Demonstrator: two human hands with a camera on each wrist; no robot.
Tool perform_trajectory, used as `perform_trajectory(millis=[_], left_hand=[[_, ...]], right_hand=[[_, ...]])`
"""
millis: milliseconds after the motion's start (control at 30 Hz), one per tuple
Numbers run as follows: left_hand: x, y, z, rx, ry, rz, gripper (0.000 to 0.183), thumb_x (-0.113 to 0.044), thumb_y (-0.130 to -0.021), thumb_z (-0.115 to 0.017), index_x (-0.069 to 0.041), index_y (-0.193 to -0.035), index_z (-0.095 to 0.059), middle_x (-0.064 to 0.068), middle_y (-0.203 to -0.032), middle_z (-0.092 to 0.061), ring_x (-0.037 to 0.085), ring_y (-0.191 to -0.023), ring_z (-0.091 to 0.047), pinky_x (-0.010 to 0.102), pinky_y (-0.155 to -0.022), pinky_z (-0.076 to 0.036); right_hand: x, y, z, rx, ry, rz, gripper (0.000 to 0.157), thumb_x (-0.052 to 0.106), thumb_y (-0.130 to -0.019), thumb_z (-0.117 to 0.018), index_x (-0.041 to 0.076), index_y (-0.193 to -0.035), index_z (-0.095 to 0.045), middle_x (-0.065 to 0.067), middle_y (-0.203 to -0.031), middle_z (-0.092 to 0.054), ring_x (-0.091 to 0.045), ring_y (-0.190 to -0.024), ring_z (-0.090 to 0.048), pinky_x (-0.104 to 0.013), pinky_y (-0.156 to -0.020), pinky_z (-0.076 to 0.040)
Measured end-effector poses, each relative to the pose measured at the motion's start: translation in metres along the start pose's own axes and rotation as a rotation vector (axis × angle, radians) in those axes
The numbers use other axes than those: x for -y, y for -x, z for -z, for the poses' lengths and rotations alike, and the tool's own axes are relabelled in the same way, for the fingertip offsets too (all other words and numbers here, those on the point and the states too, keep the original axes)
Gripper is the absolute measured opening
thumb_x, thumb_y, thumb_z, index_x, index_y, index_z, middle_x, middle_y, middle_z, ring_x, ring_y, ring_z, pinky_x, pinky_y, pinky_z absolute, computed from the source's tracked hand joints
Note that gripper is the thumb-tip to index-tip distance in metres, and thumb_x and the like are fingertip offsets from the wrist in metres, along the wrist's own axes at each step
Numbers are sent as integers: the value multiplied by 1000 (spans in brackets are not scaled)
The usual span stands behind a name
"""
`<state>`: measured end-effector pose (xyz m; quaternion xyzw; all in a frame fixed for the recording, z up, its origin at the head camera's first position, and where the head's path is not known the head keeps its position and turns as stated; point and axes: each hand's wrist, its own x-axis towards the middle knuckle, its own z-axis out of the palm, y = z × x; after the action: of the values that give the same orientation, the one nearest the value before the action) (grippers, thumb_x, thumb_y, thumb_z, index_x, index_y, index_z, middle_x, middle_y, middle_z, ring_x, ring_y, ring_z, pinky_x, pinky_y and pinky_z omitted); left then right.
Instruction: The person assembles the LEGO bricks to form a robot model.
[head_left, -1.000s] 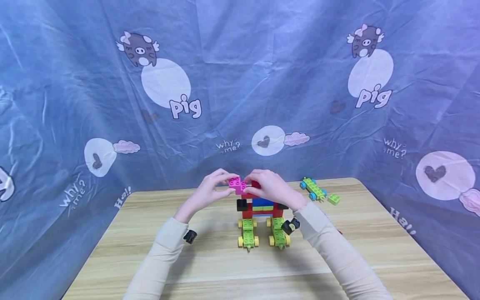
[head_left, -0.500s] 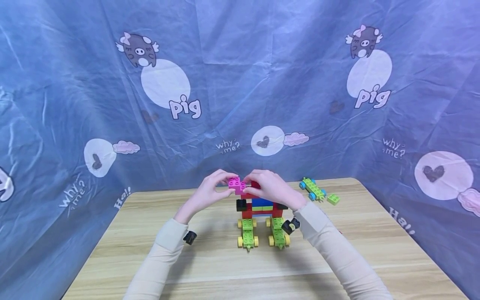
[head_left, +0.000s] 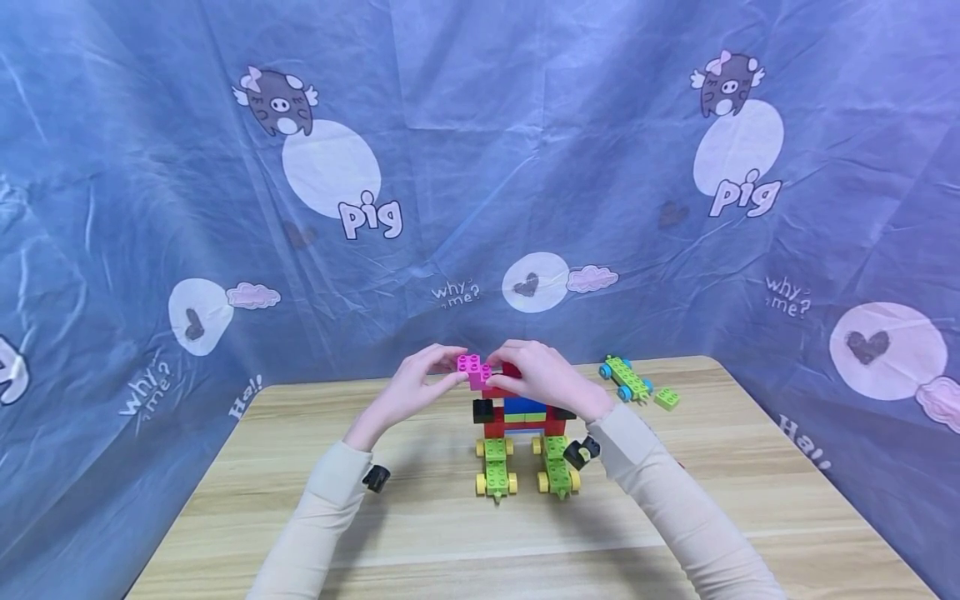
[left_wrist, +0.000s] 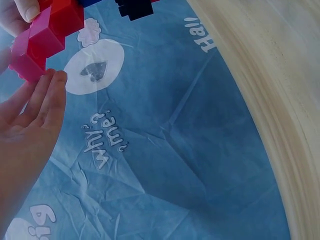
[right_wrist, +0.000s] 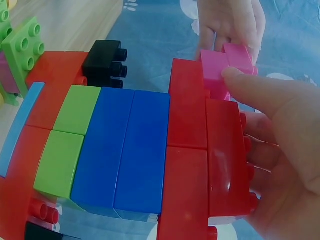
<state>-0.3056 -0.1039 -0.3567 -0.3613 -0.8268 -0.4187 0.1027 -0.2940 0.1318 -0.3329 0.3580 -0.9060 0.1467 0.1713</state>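
Note:
Two pink toy building bricks (head_left: 468, 364) are joined in a step at the upper left of a tall brick figure (head_left: 525, 406). My left hand (head_left: 412, 387) pinches the outer pink brick between thumb and fingertips. With thumb and forefinger, my right hand (head_left: 543, 375) holds the inner pink brick beside the red top. In the right wrist view, that thumb lies on the inner pink brick (right_wrist: 214, 65), and the other fingers reach behind a red brick (right_wrist: 227, 155). Blue bricks (right_wrist: 120, 150), green bricks and black side bricks form the body; green wheeled bases (head_left: 497, 475) stand below.
A green car base with blue wheels (head_left: 627, 377) and a loose green brick (head_left: 667, 399) lie at the back right of the wooden table (head_left: 420, 533). A printed blue cloth (head_left: 450, 167) hangs behind and at both sides.
My left hand has shifted slightly left, its fingers drawn outward, so more of the outer pink brick shows. The right hand and the figure stay where they were.

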Motion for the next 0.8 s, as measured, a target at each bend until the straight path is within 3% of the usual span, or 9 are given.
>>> perform_trajectory(millis=[300,500,800], left_hand=[[7,0,-5,17,-14,58,51,-25,-82,-72,-8,-128,-55,4,-117,-64,17,-99,-65,31,-91,-54],[9,-1,-9,19,12,73,54,-31,-82,-71,-12,-129,-53,5,-118,-64,18,-100,-65,29,-91,-54],[10,0,-12,26,72,94,46,-31,-84,-69,-19,-126,-54,4,-117,-64,19,-101,-65,37,-91,-54]], right_hand=[[-2,7,6,-25,-24,-9,30,37,-86,-66,16,-107,-68,0,-102,-69,-11,-84,-65,-24,-71,-56],[-14,21,20,-73,-42,-74,31,36,-85,-68,18,-110,-66,1,-106,-68,-14,-94,-66,-31,-80,-57],[-37,52,36,-138,-42,-128,30,35,-85,-67,17,-110,-66,0,-106,-68,-15,-97,-65,-35,-80,-57]])
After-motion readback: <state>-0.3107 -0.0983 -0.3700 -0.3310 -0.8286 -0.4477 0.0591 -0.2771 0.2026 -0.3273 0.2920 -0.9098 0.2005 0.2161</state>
